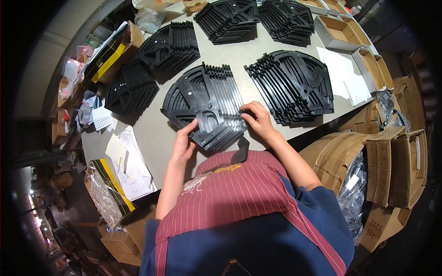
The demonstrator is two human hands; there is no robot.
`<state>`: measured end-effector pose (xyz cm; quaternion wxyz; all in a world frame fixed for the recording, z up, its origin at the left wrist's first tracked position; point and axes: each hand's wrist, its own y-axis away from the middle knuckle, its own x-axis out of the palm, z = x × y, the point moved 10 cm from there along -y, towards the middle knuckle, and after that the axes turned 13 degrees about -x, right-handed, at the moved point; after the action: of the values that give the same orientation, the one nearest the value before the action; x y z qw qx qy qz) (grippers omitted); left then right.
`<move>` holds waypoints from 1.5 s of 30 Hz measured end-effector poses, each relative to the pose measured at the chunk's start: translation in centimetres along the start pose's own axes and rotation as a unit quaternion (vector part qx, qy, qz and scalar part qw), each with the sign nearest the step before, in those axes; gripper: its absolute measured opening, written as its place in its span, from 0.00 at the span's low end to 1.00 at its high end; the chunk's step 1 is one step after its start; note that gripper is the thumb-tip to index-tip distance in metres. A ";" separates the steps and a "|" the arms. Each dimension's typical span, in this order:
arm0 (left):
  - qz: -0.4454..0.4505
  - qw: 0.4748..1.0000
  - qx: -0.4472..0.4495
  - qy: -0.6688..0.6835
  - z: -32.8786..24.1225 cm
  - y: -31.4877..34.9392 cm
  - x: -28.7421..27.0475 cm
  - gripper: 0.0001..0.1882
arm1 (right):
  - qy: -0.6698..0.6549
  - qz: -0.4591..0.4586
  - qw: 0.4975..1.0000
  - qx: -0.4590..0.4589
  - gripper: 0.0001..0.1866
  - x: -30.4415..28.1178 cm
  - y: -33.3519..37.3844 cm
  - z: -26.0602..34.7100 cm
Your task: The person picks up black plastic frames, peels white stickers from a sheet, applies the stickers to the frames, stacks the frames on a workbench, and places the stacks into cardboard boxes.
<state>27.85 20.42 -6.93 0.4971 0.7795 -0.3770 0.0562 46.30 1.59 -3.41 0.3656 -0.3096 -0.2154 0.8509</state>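
Observation:
In front of me, near the table's close edge, lies a stack of black fan-shaped plastic parts (pixel 209 106), with curved slots and a row of long ribs. My left hand (pixel 185 141) grips its near left edge, thumb on top and the other fingers mostly hidden below. At the stack's right edge my right hand (pixel 258 120) has its thumb and fingers bent together in a pinch by the rib ends. What sits between those fingertips is too small to tell. A similar black stack (pixel 294 87) stands just right of that hand.
More black stacks (pixel 225 20) stand along the far side and left of the grey table (pixel 149 138). Papers (pixel 133 170) lie at the left, white sheets (pixel 345 78) at the right. Open cardboard trays (pixel 340 32) line the right edge; large cartons (pixel 334 156) stand beside it.

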 end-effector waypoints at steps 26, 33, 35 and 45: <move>-0.049 0.976 0.061 -0.201 -3.2 2.3 -0.3 0.25 | -0.019 0.119 0.962 0.244 0.44 3.9 -1.8 -5.5; -0.057 0.981 0.112 -0.147 -2.5 2.2 -3.7 0.28 | 0.089 0.112 0.978 0.152 0.45 6.3 -3.1 -2.7; -0.229 0.955 0.072 -0.175 -1.9 3.1 -8.7 0.40 | 0.080 0.115 0.977 0.161 0.46 7.2 -3.3 -2.4; -0.631 0.649 0.303 -0.297 -11.6 19.9 -30.5 0.31 | 0.022 0.144 0.971 0.187 0.48 12.2 -4.0 -0.9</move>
<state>-3.28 41.68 -0.67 0.0098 0.9114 0.1162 -0.3947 42.31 13.46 -6.17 0.2950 -0.2818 0.0028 0.9130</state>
